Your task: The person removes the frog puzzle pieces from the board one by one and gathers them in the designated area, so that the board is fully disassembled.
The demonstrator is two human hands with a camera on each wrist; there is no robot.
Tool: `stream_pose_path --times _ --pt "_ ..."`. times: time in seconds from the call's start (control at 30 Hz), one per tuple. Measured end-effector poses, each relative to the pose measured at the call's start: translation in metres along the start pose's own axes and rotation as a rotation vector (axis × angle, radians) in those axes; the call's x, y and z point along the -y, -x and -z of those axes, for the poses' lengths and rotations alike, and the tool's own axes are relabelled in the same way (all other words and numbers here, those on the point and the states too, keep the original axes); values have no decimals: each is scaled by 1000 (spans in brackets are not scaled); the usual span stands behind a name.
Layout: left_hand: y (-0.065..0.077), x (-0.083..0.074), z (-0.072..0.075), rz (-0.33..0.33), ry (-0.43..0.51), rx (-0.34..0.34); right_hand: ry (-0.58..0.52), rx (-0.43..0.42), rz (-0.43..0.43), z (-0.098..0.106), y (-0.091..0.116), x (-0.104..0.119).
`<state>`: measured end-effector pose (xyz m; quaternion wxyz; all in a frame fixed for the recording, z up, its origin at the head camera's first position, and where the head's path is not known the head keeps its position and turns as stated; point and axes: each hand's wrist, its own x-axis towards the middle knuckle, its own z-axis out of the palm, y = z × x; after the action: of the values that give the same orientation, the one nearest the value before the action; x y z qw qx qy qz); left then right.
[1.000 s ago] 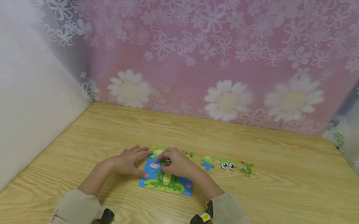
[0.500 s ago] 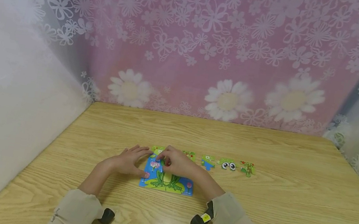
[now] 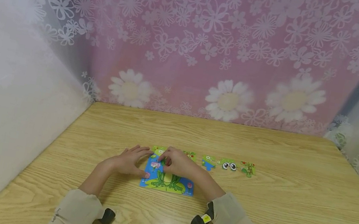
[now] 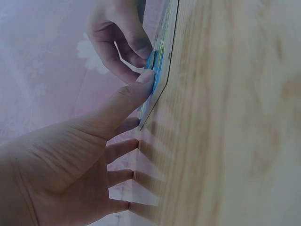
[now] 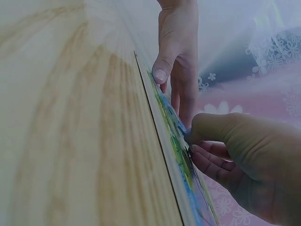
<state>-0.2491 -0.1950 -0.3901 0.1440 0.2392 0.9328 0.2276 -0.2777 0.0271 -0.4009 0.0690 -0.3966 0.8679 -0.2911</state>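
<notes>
Before me a flat rectangular puzzle board with a green frog picture (image 3: 166,189) lies on the light wooden counter (image 3: 289,221), closer to the counter's left edge than to its right one. The person's right hand (image 3: 179,162) is grasping a small blue puzzle piece (image 4: 151,60) between thumb and fingertips, at the board's face. The left hand (image 3: 126,161) is not clenched: its fingers are spread beside the board, and its thumb touches the board's left side. To the right of the board, in a row along the counter's back edge but apart from it, lie a blue and green piece (image 3: 208,165), a piece with two big eyes (image 3: 229,165) and a green and brown piece (image 3: 248,169).
</notes>
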Motion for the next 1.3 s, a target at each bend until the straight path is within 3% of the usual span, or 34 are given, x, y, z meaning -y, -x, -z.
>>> stream_pose_path --times 0.33,0.87,1.3 --pt "0 0 -1 6 -13 -4 -91 -6 14 10 8 0" --pt "-1 3 -1 -4 -16 -1 -59 -39 2 47 51 -21" --pt "1 0 0 -7 -12 -3 -27 -104 6 65 88 -47"
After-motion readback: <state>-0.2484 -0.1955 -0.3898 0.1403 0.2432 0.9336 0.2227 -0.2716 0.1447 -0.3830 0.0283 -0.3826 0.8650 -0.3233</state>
